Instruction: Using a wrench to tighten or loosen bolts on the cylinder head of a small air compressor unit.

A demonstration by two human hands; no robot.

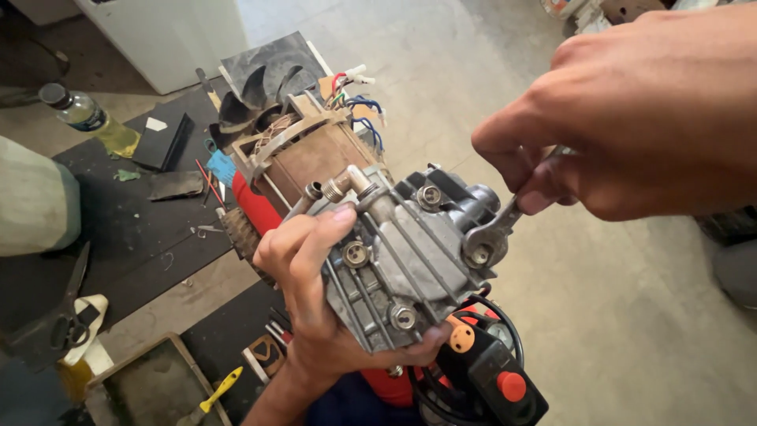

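My left hand (311, 300) grips a small compressor motor unit from below, thumb over its grey finned cylinder head (398, 264). Behind the head sit a brown motor body (311, 158) with copper windings, a black fan (260, 95) and loose coloured wires (359, 99). My right hand (631, 118) pinches a metal open-end spanner (493, 233) whose jaw sits on a bolt at the head's right corner. Several other bolts show on the head. A black switch box with red button (505, 383) lies under the unit.
A black mat (118, 237) on the concrete floor carries a plastic bottle (83, 114), scissors (67, 312), a yellow-handled tool (217, 390) and small scraps. A white cabinet (169, 31) stands at the back. Bare concrete floor (615, 315) lies to the right.
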